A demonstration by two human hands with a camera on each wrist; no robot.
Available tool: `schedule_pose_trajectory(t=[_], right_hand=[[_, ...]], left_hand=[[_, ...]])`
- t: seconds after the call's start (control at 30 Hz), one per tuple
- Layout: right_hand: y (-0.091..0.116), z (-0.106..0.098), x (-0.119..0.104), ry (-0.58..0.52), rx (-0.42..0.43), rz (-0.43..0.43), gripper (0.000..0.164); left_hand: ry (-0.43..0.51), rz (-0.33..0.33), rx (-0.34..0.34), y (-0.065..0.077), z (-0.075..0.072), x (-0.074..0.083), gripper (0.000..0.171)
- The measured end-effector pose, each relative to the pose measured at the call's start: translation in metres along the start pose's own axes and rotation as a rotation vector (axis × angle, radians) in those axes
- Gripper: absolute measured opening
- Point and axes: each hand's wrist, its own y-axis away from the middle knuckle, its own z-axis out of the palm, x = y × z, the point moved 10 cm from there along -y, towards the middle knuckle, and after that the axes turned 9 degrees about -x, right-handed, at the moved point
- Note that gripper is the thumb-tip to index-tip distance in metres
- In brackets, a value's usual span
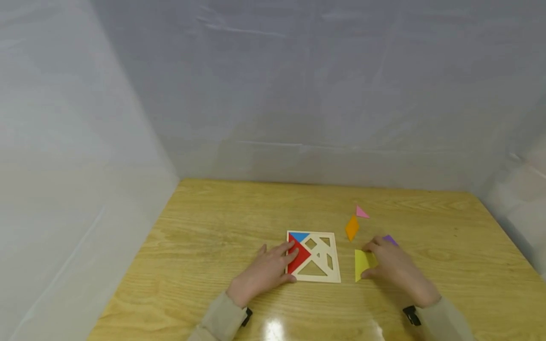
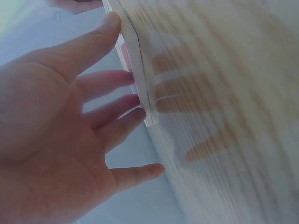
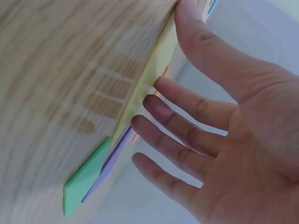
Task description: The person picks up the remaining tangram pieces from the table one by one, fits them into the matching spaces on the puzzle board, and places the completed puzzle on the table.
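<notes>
In the head view my left hand rests on the left side of a pale tangram board. Its outstretched fingers touch the red triangle set in the board, beside a small blue triangle. The left wrist view has the thumb at the board's edge. To the right of the board, my right hand holds a yellow triangle between thumb and fingers, low over the table. Under or behind that hand, a purple piece is mostly hidden; a green piece shows in the right wrist view.
An orange parallelogram and a small pink triangle lie on the wooden table, beyond the yellow triangle. Several cut-outs in the board show bare wood. Pale sheeting hangs behind the table and at both sides.
</notes>
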Motion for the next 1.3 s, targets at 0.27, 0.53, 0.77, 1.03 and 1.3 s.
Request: schedule_pose_trajectory(t=[0.27,0.53,0.77,1.03,1.3], right_hand=[[-0.004,-0.001,0.005,-0.051,0.029,-0.049,0.063],[-0.008,-0.003,0.012,-0.217,0.002,-0.228,0.03],[-0.001,-0.015,0.008,-0.304,-0.012,-0.35,0.017],[0.004,-0.026,0.014,-0.352,0.022,-0.293,0.019],[0.002,-0.026,0.022,-0.505,0.048,-0.215,0.045]], left_hand=[[0.011,0.001,-0.003,-0.001,-0.001,0.0,0.069],[0.027,-0.007,-0.006,0.0,0.001,-0.002,0.07],[0.035,0.0,0.001,0.0,0.001,-0.003,0.07],[0.024,0.008,0.012,0.0,-0.002,-0.002,0.07],[0.023,0.012,0.022,0.001,-0.004,-0.001,0.07]])
